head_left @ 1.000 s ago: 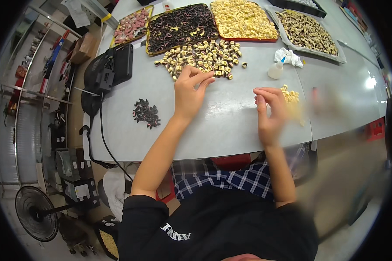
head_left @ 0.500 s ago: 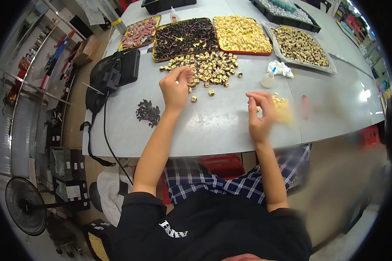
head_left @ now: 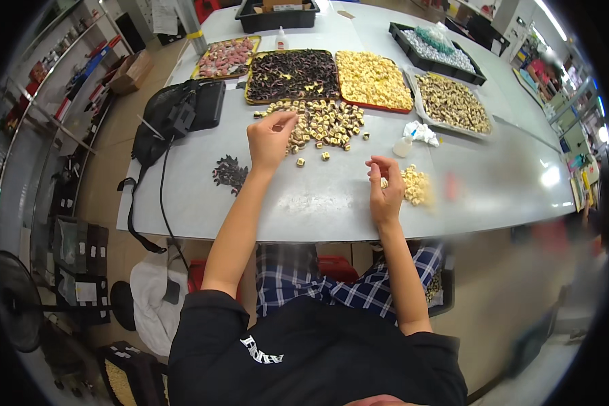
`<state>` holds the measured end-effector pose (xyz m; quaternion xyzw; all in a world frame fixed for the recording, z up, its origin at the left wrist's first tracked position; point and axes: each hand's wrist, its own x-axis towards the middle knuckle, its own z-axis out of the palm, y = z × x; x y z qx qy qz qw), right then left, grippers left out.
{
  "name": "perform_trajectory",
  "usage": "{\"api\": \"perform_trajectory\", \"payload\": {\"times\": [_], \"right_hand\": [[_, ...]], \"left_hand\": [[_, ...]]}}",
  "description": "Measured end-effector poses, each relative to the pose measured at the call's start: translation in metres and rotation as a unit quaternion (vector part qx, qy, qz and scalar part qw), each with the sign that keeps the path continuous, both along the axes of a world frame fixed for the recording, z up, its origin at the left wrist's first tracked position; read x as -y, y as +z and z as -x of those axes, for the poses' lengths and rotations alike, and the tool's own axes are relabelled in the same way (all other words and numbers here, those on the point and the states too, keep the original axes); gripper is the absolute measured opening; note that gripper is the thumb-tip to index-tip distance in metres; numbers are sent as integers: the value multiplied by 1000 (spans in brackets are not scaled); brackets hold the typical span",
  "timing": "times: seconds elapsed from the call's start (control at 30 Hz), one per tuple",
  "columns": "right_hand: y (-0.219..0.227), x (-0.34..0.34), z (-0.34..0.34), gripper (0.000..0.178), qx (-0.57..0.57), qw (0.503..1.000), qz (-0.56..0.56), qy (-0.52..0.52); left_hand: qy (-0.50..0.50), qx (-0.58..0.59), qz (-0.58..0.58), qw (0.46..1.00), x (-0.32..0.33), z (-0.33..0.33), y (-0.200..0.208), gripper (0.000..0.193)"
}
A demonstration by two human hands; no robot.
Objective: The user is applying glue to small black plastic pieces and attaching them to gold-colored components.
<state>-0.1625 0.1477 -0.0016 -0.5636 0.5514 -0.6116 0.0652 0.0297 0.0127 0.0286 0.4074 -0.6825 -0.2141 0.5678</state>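
Observation:
My left hand (head_left: 269, 140) reaches into the near left edge of a loose heap of small tan-and-dark pieces (head_left: 325, 123) on the grey table (head_left: 304, 196), fingers curled around some of them. My right hand (head_left: 386, 189) hovers over the table with thumb and fingers pinched together; whether a piece sits between them is too small to tell. Just right of it lies a small pile of pale yellow pieces (head_left: 415, 185). A little heap of dark pieces (head_left: 230, 172) lies to the left of my left forearm.
Trays line the far side: pink pieces (head_left: 224, 57), dark pieces (head_left: 292, 74), yellow pieces (head_left: 372, 80), mixed tan pieces (head_left: 453, 103). A black bag with strap (head_left: 176, 115) lies left. A small white bottle (head_left: 403, 145) stands near crumpled paper. A fan (head_left: 13, 304) stands on the floor.
My left hand has moved back up into the heap's edge. My right hand has shifted left, away from the yellow pile. The view has tilted so the table sits lower.

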Motion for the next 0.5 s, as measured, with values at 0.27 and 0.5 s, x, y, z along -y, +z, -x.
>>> {"api": "perform_trajectory", "payload": {"times": [0.27, 0.5], "right_hand": [[-2, 0, 1, 12, 10, 1000, -27, -14], [-6, 5, 0, 11, 26, 999, -35, 3]], "left_hand": [[94, 276, -154, 944, -11, -128, 24, 26], [129, 355, -141, 915, -73, -135, -29, 67]]}}
